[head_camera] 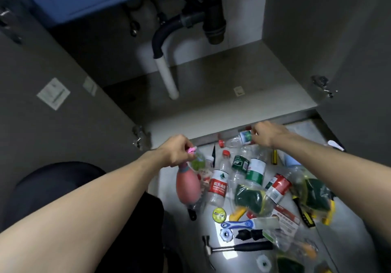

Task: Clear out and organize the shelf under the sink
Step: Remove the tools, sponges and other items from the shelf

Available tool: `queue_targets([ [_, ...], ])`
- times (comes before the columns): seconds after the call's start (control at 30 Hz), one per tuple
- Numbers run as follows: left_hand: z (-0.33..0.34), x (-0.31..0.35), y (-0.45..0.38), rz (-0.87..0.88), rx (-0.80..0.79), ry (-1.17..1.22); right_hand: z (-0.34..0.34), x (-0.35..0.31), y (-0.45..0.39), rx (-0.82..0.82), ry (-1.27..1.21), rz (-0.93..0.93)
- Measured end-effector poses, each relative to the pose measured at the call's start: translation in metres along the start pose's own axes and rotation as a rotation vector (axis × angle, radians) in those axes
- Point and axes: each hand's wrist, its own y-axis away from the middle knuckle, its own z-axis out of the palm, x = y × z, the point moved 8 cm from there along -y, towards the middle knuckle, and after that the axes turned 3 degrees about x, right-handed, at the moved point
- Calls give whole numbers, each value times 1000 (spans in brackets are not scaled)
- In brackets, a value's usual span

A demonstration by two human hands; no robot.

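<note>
Pink spray bottle (pixel 189 185); red-labelled clear bottle (pixel 218 185).

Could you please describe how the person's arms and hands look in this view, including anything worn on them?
Both forearms are bare up to the frame's edge, with no sleeves in view. The left hand and right hand wear no gloves, and no watch, bracelet or ring can be made out on the wrists or fingers. No markings show on either arm.
</note>
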Motion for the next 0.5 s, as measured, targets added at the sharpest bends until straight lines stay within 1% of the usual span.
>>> queue_targets([
  [0.07, 0, -28, 6, -91, -25, -51, 8, -18, 0, -26, 63, -71],
  [0.13, -1, -47, 7, -164, -7, -125, 20, -26, 2, -67, 90, -109],
  [0.27, 4, -79, 1, -351, 172, -139, 53, -25, 11, -164, 96, -132],
  [0.37, 9, -106, 2, -515, 333, -26, 79, -19, 22, -241, 101, -134],
  [0.43, 17, -120, 2, -557, 430, 79, 96, -14, 31, -293, 116, -140],
  [0.5, 26, -130, -2, -577, 494, 193, 114, -10, 41, -345, 146, -157],
])
